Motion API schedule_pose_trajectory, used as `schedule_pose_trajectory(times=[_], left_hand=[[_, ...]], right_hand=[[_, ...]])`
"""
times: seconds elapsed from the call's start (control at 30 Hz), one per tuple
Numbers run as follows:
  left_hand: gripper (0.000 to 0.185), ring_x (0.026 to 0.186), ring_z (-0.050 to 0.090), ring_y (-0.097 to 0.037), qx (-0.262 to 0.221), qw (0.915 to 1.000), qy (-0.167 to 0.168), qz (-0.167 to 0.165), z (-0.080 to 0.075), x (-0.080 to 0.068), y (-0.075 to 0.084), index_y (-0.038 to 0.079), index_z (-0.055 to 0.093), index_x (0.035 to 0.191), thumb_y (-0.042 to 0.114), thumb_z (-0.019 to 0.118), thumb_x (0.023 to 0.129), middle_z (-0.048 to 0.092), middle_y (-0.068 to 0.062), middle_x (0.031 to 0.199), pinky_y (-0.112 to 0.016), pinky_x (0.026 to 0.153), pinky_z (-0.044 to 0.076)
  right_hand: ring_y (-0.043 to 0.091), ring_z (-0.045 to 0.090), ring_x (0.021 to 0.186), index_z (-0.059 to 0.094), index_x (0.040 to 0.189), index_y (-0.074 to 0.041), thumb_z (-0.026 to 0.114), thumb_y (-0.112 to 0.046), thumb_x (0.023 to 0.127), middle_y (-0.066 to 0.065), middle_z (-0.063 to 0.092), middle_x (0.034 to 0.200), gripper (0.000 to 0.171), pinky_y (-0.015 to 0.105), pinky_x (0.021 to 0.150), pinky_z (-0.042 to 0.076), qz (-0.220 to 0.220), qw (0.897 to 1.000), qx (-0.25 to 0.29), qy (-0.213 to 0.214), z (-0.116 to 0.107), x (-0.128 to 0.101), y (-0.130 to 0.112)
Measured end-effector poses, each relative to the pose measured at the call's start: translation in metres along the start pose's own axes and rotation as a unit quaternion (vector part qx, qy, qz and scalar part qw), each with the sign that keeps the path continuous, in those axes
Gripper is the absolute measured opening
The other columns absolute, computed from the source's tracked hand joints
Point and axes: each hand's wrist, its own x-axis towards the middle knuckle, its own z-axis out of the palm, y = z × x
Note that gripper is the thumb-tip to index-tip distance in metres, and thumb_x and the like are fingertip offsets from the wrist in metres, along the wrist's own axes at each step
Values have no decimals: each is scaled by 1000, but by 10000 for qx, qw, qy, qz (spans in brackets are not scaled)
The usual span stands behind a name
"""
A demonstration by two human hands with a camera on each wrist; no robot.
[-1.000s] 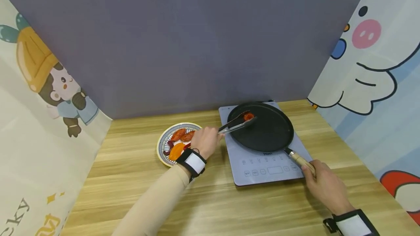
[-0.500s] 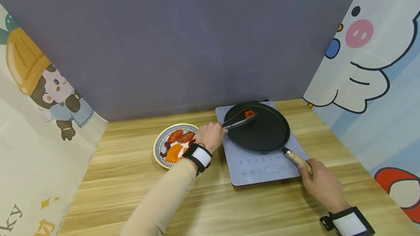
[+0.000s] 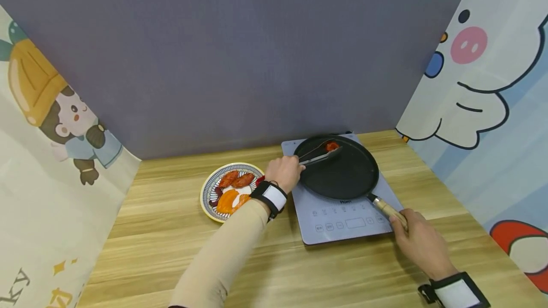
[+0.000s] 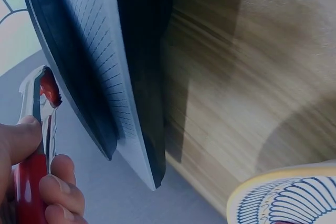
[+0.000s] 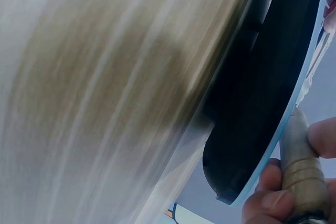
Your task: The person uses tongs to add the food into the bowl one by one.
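A black flat pan (image 3: 342,175) sits on a grey induction cooker (image 3: 347,217). My left hand (image 3: 285,172) grips metal tongs (image 3: 318,155) with red handles (image 4: 29,182). The tong tips pinch a small red piece of food (image 3: 331,146) over the pan's far edge; that red piece (image 4: 48,86) shows between the tips in the left wrist view. My right hand (image 3: 417,239) holds the pan's wooden handle (image 3: 390,211), also seen as the handle (image 5: 304,177) in the right wrist view. A patterned plate (image 3: 210,189) with sausages and orange pieces lies left of the cooker.
The wooden table (image 3: 171,255) is fenced by a grey back wall (image 3: 239,51) and cartoon-printed side panels (image 3: 47,165). The cooker's touch controls (image 3: 347,222) face me. The plate rim (image 4: 286,198) shows in the left wrist view.
My left hand has carried the tongs and the red piece farther right and back across the pan. The right hand has stayed on the handle.
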Motion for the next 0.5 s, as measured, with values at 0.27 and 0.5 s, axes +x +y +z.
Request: schedule_pose_trajectory(times=[0.27, 0.5], left_hand=[[31, 67, 66, -23, 84, 10000, -33, 32, 3, 10, 2, 15, 72, 88, 44, 63, 90, 71, -4, 82, -40, 55, 50], [30, 66, 66, -23, 98, 9999, -100, -5, 7, 17, 2, 17, 74, 87, 45, 63, 90, 71, -5, 82, -40, 53, 49]], right_hand=[[17, 41, 54, 57, 104, 2, 55, -29, 97, 5, 48, 72, 32, 32, 45, 28, -48, 10000, -31, 67, 0, -1, 2], [17, 41, 54, 57, 105, 3, 54, -29, 97, 5, 47, 71, 33, 32, 45, 28, 21, 10000, -32, -20, 0, -1, 2]])
